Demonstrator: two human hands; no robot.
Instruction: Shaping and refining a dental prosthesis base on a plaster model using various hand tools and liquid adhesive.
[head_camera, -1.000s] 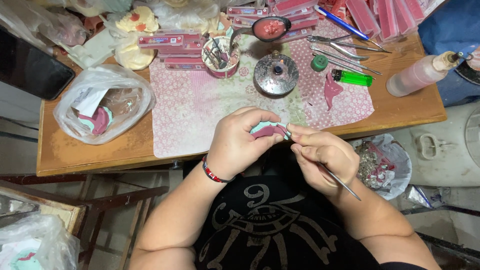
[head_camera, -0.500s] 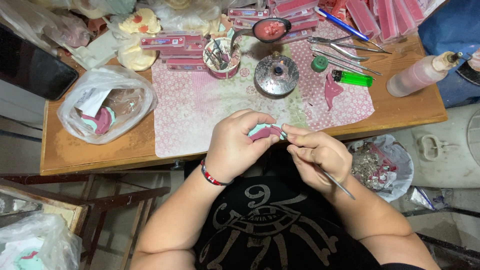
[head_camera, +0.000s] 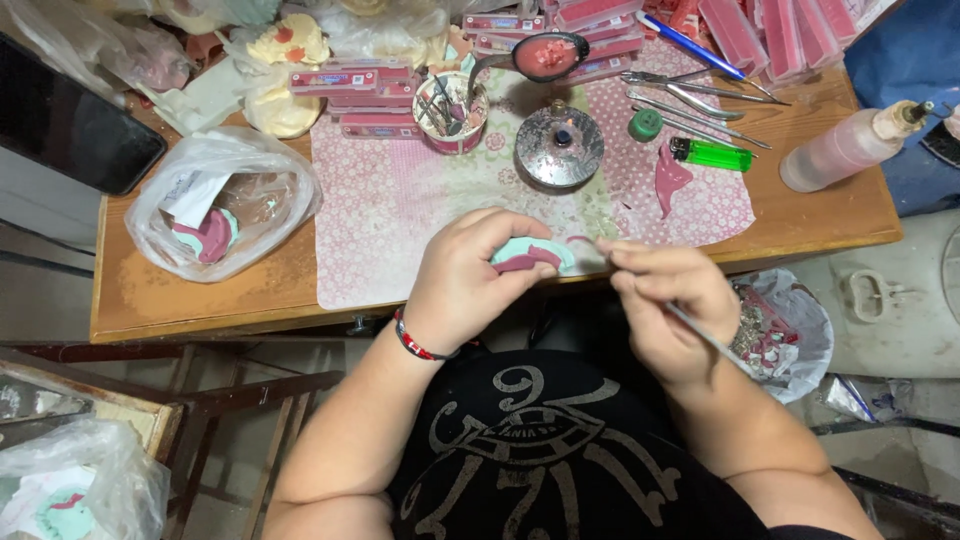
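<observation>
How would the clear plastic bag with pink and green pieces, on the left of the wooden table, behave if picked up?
The clear plastic bag would probably sag and crumple, as its film looks thin and wrinkled. It seems light, holding only a few small pieces. Its open top may let them slide out.

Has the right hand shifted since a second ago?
No, barely. The right hand still sits at the table edge, below the green lighter, tool tip at the teal-pink piece.

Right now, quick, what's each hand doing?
Left hand: closed around a small mint-green and pink model piece.
Right hand: closed, gripping a thin metal tool.
</observation>
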